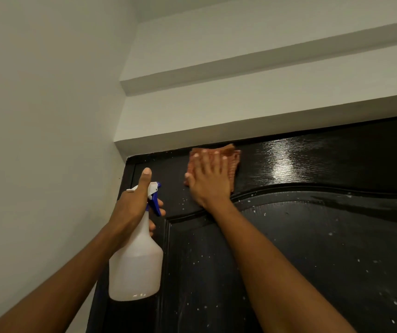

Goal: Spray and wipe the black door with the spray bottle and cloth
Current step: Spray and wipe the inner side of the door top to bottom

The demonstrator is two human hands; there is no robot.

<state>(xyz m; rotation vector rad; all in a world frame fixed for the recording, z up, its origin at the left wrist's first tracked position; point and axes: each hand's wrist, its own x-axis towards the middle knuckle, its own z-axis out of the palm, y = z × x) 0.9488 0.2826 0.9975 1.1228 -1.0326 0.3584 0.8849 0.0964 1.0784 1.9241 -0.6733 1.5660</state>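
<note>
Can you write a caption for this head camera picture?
Right hand presses orange cloth on black door; left hand holds spray bottle.

We see only the upper part of the black door; its right side and lower half run past the frame. The right hand covers most of the orange cloth, leaving just its edges showing. The left hand hides the spray bottle neck, and most of its fingers sit behind the trigger. Both forearms are cut by the bottom edge.
</note>
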